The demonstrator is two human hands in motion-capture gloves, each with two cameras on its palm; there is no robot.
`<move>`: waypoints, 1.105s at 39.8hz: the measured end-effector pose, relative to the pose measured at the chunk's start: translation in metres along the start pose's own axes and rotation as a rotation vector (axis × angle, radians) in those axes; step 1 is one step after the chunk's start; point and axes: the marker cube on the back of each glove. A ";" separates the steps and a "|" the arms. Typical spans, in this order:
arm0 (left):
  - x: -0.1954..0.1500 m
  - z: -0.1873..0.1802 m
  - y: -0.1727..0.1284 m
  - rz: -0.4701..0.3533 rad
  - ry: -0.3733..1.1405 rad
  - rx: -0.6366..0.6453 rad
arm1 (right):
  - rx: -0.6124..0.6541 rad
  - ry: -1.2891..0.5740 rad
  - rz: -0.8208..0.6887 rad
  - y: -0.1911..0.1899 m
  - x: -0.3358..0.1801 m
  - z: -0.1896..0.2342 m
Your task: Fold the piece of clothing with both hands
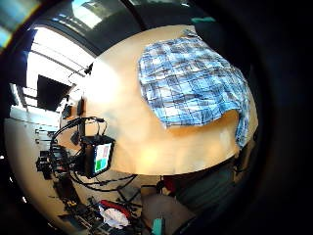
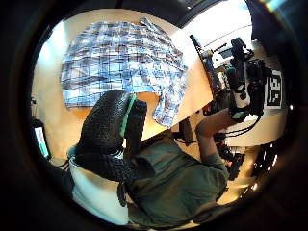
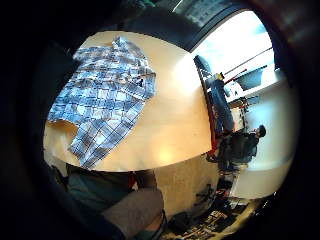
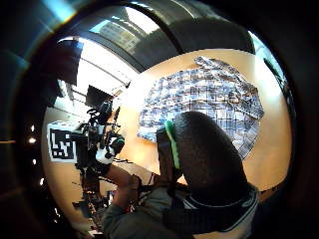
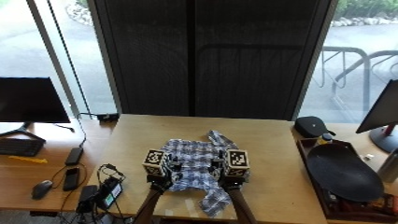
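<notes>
A blue and white plaid shirt lies spread on the wooden table, with one sleeve reaching the front edge. My left hand and right hand hover side by side above the shirt's near part, neither touching it. The palm views show the whole shirt from some height. A gloved left thumb and a gloved right thumb stick out with nothing in them.
A small device with cables sits at the table's front left corner. A black case lies at the back right. To the right stands a tray with a dark dish; a monitor is on the left desk.
</notes>
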 end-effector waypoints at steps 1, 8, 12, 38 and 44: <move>0.000 0.001 -0.001 0.001 0.001 0.002 | -0.002 -0.002 0.000 0.001 0.000 -0.001; 0.002 0.008 -0.005 0.006 -0.005 0.003 | 0.007 -0.014 0.001 0.006 0.002 -0.005; 0.005 0.004 -0.006 0.017 -0.004 0.014 | 0.014 -0.016 0.011 0.004 0.005 -0.003; -0.011 0.017 0.002 0.006 -0.033 -0.002 | -0.019 0.058 -0.003 0.013 0.016 0.017; -0.024 0.059 -0.006 -0.023 -0.022 -0.035 | -0.026 0.087 -0.003 0.010 0.031 0.052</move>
